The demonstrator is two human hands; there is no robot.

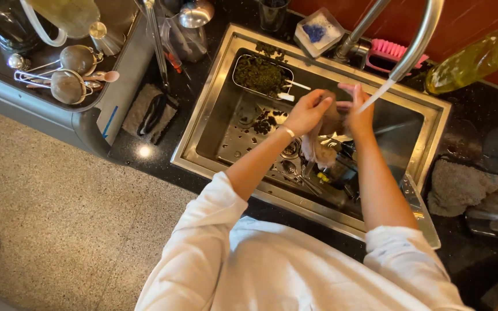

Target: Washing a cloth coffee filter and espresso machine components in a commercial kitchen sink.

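While water runs, left hand [305,112], right hand [357,115] both grasp one cloth [320,151] over sink [203,138].

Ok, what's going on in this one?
A person in white sleeves stands at a steel sink, both hands under the running tap. The left hand and right hand hold a pale cloth between them in the water stream. A tray of dark leaves sits in the sink's back corner.

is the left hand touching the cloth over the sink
Touching: the head view shows the left hand gripping the pale cloth, which hangs from its fingers.
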